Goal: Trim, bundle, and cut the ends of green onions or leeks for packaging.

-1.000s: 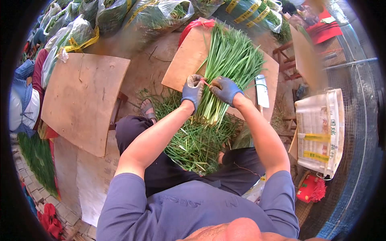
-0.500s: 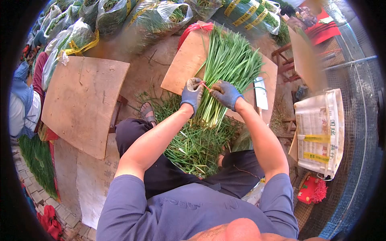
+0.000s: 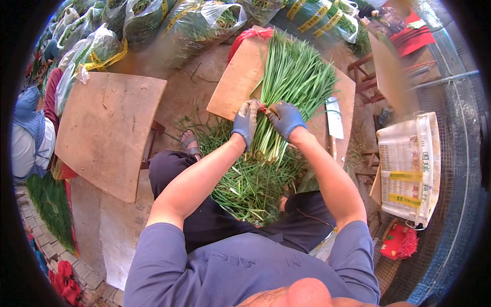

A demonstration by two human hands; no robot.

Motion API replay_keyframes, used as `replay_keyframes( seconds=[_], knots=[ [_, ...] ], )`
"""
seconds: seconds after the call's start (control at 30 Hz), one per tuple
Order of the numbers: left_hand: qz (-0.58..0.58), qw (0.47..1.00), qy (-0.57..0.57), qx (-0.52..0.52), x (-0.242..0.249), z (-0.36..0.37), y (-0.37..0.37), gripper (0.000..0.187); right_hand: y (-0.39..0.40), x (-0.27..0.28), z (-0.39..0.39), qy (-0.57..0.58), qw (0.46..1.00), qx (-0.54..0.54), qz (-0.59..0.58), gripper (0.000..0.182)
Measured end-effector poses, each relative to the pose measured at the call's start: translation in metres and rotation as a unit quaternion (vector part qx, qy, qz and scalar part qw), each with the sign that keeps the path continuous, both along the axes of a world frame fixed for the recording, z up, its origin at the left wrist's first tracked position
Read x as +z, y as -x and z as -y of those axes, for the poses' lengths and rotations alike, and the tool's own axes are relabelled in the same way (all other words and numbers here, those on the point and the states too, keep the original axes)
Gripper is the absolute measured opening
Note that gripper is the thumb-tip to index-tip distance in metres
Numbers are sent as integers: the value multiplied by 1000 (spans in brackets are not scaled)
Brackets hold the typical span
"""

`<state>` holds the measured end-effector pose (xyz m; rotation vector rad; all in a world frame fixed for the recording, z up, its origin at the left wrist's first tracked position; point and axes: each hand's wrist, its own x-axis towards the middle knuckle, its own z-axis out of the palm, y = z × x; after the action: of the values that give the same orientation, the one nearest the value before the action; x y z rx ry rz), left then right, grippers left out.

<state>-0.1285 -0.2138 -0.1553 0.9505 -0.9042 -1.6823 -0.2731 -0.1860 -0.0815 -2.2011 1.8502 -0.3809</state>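
A large bunch of long green leaves with pale stalk ends, looking like garlic chives [image 3: 296,71], lies across a wooden board [image 3: 238,77], stalks toward me. My left hand [image 3: 246,123], in a blue and grey work glove, is closed at the bunch's left side. My right hand [image 3: 285,119], gloved alike, is closed on its upper right side. Between their fingertips a red string [image 3: 262,108] crosses the stalks, pinched from both sides. The string's ends are hidden by the gloves. A wide-bladed knife [image 3: 334,118] lies on the board right of the bunch.
Loose green trimmings [image 3: 255,192] cover the ground between my feet. Red strings [image 3: 250,36] hang at the board's far left corner. Another board [image 3: 110,133] stands to the left, near a person's sleeve [image 3: 28,107]. Bagged greens [image 3: 204,25] line the back. A white crate [image 3: 409,169] stands right.
My hands have drawn slightly closer together over the stalks. The red string, stretched in a line between them before, now shows as a short bunched piece at the fingertips.
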Motion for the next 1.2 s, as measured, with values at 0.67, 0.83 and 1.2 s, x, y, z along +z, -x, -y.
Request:
replay_keyframes(
  seconds=[0.67,0.83,1.2],
  knots=[
    [456,671,582,-57,93,8,26,6,-5,-7,-36,204,948,-218,107,32],
    [454,678,575,-68,108,0,51,10,9,-42,-36,251,868,-259,342,28],
    [434,730,512,-129,115,-7,63,14,14,-30,-51,128,685,-261,668,12]
  ],
)
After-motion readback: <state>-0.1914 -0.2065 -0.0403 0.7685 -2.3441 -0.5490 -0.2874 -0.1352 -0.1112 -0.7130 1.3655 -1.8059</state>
